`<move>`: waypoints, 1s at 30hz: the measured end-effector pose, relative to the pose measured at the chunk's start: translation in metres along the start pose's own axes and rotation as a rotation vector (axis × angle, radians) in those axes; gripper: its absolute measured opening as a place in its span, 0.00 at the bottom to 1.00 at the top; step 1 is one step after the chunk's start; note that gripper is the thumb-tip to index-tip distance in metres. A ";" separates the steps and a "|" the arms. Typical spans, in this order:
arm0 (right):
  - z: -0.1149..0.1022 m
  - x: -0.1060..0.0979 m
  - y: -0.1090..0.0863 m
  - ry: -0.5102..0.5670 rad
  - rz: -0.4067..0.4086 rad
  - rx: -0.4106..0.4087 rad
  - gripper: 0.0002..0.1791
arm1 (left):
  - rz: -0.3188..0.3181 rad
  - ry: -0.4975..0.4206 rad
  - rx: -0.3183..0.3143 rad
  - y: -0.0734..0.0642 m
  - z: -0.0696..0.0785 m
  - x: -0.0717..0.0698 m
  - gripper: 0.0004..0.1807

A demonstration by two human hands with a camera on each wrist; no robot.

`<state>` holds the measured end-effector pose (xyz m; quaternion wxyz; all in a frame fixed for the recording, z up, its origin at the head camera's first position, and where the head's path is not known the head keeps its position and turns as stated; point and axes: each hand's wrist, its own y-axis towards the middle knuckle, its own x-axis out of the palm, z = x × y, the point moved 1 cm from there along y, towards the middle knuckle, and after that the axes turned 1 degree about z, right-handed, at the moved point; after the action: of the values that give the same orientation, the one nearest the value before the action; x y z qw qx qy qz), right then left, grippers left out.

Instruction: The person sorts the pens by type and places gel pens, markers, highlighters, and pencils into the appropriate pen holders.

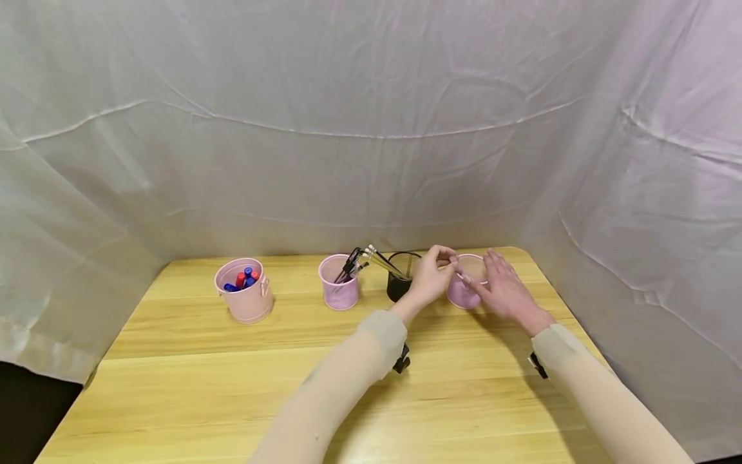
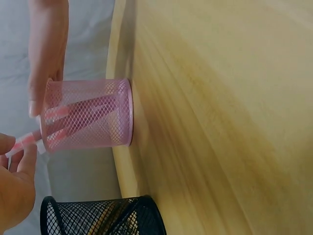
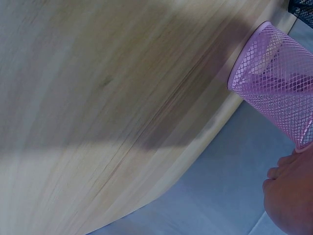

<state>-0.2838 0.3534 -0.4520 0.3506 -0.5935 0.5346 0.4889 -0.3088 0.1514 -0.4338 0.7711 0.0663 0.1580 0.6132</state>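
Observation:
In the left wrist view my left hand (image 2: 17, 183) pinches a slim pink stick (image 2: 23, 141), pen-like, between thumb and fingertips. The stick is at the mouth of a pink mesh pen cup (image 2: 88, 139), where slim sticks with pink bands (image 2: 80, 115) show through the mesh. Seen from the head, my left hand (image 1: 431, 277) reaches across to this cup (image 1: 464, 298) at the right. My right hand (image 1: 509, 290) touches the cup's rim from the other side, its fingers extended and its thumb toward the left hand. The right wrist view has this hand (image 3: 293, 191) against the rim.
Left of that cup stands a black mesh cup (image 1: 397, 290) with pencils (image 1: 379, 260). Further left come another pink mesh cup (image 1: 341, 296) with black pens (image 1: 349, 265) and a pink bucket (image 1: 250, 309) with red and blue markers (image 1: 248, 277). A grey curtain (image 1: 348, 180) hangs behind the wooden table (image 1: 220, 386).

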 end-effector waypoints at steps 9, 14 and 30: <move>-0.001 0.000 -0.001 -0.002 -0.003 0.000 0.54 | 0.037 0.109 0.002 -0.004 -0.005 0.004 0.10; -0.002 0.000 -0.001 -0.013 -0.008 -0.002 0.54 | 0.034 0.114 -0.009 -0.006 -0.006 0.005 0.11; 0.000 -0.008 0.000 -0.060 0.062 -0.036 0.53 | -0.032 0.342 0.167 -0.021 0.015 -0.028 0.24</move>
<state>-0.2834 0.3553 -0.4440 0.3405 -0.5680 0.5332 0.5264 -0.2903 0.1205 -0.4212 0.7344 0.0221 0.3381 0.5881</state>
